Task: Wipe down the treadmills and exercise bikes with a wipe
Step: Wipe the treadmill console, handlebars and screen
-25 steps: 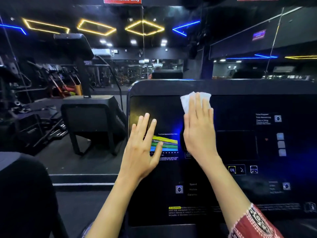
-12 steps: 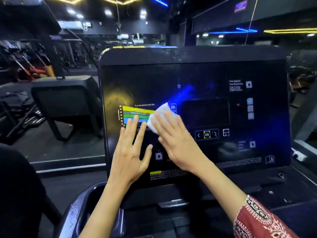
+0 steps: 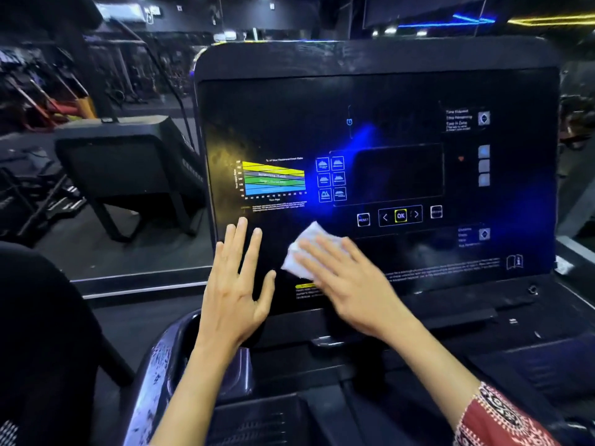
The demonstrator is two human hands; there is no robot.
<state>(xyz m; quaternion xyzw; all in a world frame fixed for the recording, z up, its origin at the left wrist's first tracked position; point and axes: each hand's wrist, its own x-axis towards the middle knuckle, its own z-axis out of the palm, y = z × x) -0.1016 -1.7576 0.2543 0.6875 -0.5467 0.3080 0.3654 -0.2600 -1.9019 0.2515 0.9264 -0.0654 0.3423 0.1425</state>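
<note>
Wipe-down in progress on the glossy black treadmill console panel (image 3: 370,101). Pressing a white folded paper wipe (image 3: 304,249) flat against its lower middle with the right hand (image 3: 351,284), fingers straight and slightly apart, lying over the wipe, not curling round it. Covering the wipe's lower right part, leaving its upper left corner peeking out. Working below and right of the yellow, green and blue striped heart-rate chart (image 3: 273,180), down-left of the yellow-framed OK button (image 3: 400,216). Laying the left hand (image 3: 235,294) on the panel's lower left, just beside the wipe, fingers straight and spread, holding nothing. Showing a red patterned sleeve (image 3: 502,420) at the right forearm. Standing well apart on the left, a second black angular console (image 3: 128,162).
</note>
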